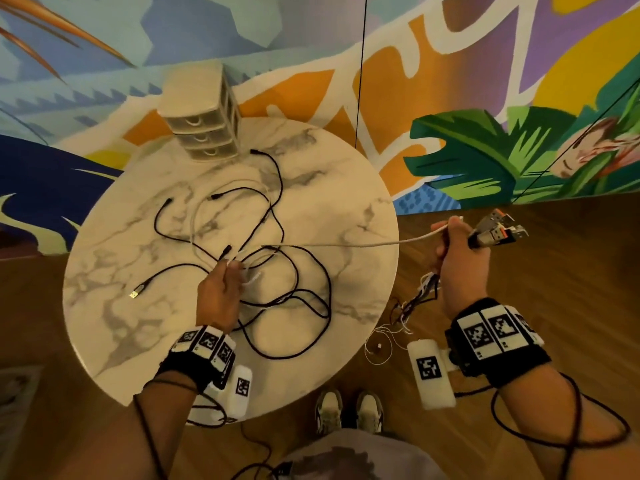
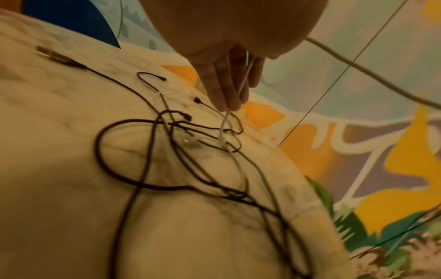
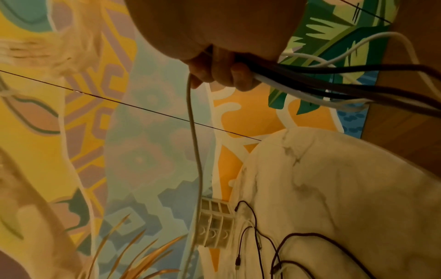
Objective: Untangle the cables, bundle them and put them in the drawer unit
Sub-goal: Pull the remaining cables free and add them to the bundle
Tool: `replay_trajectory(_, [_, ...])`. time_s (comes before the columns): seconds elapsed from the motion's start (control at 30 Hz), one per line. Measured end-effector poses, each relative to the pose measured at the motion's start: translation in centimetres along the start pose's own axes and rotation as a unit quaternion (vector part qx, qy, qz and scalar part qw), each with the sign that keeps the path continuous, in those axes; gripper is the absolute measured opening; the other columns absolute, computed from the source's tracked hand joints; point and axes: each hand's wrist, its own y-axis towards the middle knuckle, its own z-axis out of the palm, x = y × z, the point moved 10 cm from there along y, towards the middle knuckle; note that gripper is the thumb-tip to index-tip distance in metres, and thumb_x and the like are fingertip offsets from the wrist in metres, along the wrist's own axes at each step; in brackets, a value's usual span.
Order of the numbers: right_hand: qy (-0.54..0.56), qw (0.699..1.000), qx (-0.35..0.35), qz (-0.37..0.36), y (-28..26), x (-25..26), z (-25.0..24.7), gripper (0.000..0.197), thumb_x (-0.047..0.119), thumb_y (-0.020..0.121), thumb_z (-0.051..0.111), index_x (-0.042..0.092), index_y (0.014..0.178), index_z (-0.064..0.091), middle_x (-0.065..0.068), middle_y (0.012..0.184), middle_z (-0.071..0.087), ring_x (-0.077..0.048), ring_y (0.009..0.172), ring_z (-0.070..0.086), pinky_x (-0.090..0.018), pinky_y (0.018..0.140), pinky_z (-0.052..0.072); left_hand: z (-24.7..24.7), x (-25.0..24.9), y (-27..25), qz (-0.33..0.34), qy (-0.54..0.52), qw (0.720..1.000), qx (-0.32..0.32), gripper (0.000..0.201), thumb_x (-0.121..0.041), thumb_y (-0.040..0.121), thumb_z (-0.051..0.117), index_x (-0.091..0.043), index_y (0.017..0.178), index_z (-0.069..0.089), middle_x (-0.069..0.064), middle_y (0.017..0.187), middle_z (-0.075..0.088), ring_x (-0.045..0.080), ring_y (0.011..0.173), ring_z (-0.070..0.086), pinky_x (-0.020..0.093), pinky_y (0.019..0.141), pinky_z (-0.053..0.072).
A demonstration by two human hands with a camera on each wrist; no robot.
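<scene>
Several black cables (image 1: 298, 292) and white cables (image 1: 197, 220) lie tangled on the round marble table (image 1: 353, 188). My left hand (image 1: 225, 275) pinches a thin white cable (image 2: 223, 124) just above the tangle (image 2: 190, 143). My right hand (image 1: 453, 251), out past the table's right edge, grips a bunch of cables with USB plugs (image 1: 498, 230) sticking out. One white cable (image 1: 346, 244) runs taut from that hand back to the tangle. In the right wrist view the held cables (image 3: 322, 85) trail right and the taut cable (image 3: 194, 151) hangs down. The drawer unit (image 1: 204, 123) stands at the table's far edge.
A loose USB plug (image 1: 135, 293) lies on the table's left side. Cable ends (image 1: 419, 296) dangle below my right hand over the wooden floor (image 1: 519, 278). A painted wall (image 1: 450, 98) stands behind the table. My shoes (image 1: 349, 410) are near the front edge.
</scene>
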Motion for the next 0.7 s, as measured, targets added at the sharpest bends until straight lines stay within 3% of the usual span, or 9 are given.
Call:
replay_trajectory(0.1, [0.013, 1.0, -0.017, 0.0, 0.1, 0.2, -0.8, 0.035, 0.036, 0.099, 0.046, 0.022, 0.07, 0.061, 0.008, 0.05, 0.042, -0.009, 0.043, 0.033, -0.025, 0.043, 0.025, 1.5, -1.6, -0.5, -0.021, -0.103, 0.994, 0.041, 0.036, -0.028, 0.103, 0.036, -0.005, 0.089, 0.06, 0.014, 0.07, 0.062, 0.023, 0.053, 0.055, 0.027, 0.053, 0.047])
replay_trajectory(0.2, [0.03, 0.999, -0.041, 0.012, 0.2, 0.4, -1.8, 0.033, 0.038, 0.097, 0.048, 0.023, 0.071, 0.061, 0.008, 0.05, 0.043, -0.007, 0.043, 0.035, -0.024, 0.044, 0.027, 7.4, -2.6, -3.8, -0.098, -0.197, 0.945, 0.242, 0.037, -0.026, 0.1, 0.039, 0.004, 0.09, 0.059, 0.013, 0.062, 0.064, 0.025, 0.044, 0.057, 0.029, 0.047, 0.05])
replay_trajectory(0.3, [0.035, 0.998, -0.045, -0.011, 0.6, 1.5, -3.5, 0.035, 0.038, 0.098, 0.047, 0.023, 0.07, 0.061, 0.008, 0.051, 0.042, -0.008, 0.046, 0.034, -0.024, 0.043, 0.027, 13.7, -3.5, -11.6, -0.164, -0.181, 0.865, 0.438, 0.032, -0.023, 0.101, 0.041, 0.002, 0.092, 0.059, 0.019, 0.07, 0.066, 0.029, 0.052, 0.062, 0.034, 0.053, 0.054])
replay_trajectory(0.37, [0.024, 0.999, -0.036, -0.029, 0.5, 2.3, -4.6, 0.036, 0.037, 0.098, 0.045, 0.022, 0.07, 0.061, 0.008, 0.052, 0.041, -0.009, 0.047, 0.033, -0.026, 0.044, 0.025, 16.7, -4.0, -16.7, -0.121, -0.099, 0.83, 0.535, 0.03, -0.029, 0.099, 0.045, -0.003, 0.097, 0.061, 0.013, 0.081, 0.069, 0.024, 0.065, 0.066, 0.032, 0.062, 0.055])
replay_trajectory(0.43, [0.009, 0.999, -0.032, -0.041, 0.1, 2.8, -5.9, 0.037, 0.036, 0.099, 0.045, 0.023, 0.068, 0.06, 0.008, 0.051, 0.041, -0.009, 0.045, 0.032, -0.029, 0.045, 0.023, 19.1, -3.9, -19.2, -0.025, 0.058, 0.805, 0.59, 0.032, -0.041, 0.095, 0.05, -0.012, 0.101, 0.063, 0.005, 0.092, 0.069, 0.017, 0.077, 0.066, 0.031, 0.071, 0.053])
replay_trajectory(0.5, [-0.019, 0.998, -0.032, -0.051, -0.6, 3.0, -7.3, 0.038, 0.035, 0.099, 0.044, 0.023, 0.067, 0.06, 0.008, 0.049, 0.04, -0.009, 0.043, 0.031, -0.028, 0.045, 0.023, 20.4, -4.0, -18.0, 0.036, 0.226, 0.798, 0.557, 0.036, -0.049, 0.092, 0.05, -0.021, 0.114, 0.057, 0.002, 0.106, 0.066, 0.018, 0.09, 0.064, 0.035, 0.08, 0.051])
replay_trajectory(0.53, [-0.039, 0.997, -0.028, -0.054, -0.9, 2.9, -7.5, 0.039, 0.034, 0.1, 0.043, 0.024, 0.066, 0.061, 0.008, 0.049, 0.04, -0.009, 0.043, 0.031, -0.028, 0.045, 0.024, 20.4, -5.2, -16.5, 0.058, 0.262, 0.817, 0.511, 0.041, -0.051, 0.091, 0.05, -0.025, 0.123, 0.051, 0.0, 0.107, 0.065, 0.017, 0.093, 0.062, 0.034, 0.081, 0.05])
replay_trajectory(0.63, [-0.07, 0.996, -0.016, -0.047, -1.9, 2.3, -8.3, 0.041, 0.033, 0.1, 0.042, 0.025, 0.065, 0.06, 0.008, 0.048, 0.041, -0.01, 0.043, 0.034, -0.027, 0.046, 0.027, 21.6, -13.1, -13.5, 0.153, 0.146, 0.883, 0.419, 0.061, -0.058, 0.088, 0.05, -0.028, 0.138, 0.034, -0.006, 0.085, 0.061, 0.012, 0.078, 0.061, 0.032, 0.073, 0.053])
replay_trajectory(0.7, [-0.068, 0.997, -0.005, -0.043, -2.5, 2.0, -8.1, 0.04, 0.033, 0.1, 0.042, 0.022, 0.066, 0.06, 0.007, 0.048, 0.041, -0.011, 0.042, 0.034, -0.026, 0.045, 0.028, 23.3, -18.5, -13.2, 0.19, 0.052, 0.882, 0.428, 0.064, -0.054, 0.087, 0.055, -0.031, 0.141, 0.03, 0.0, 0.077, 0.062, 0.014, 0.069, 0.062, 0.03, 0.067, 0.053])
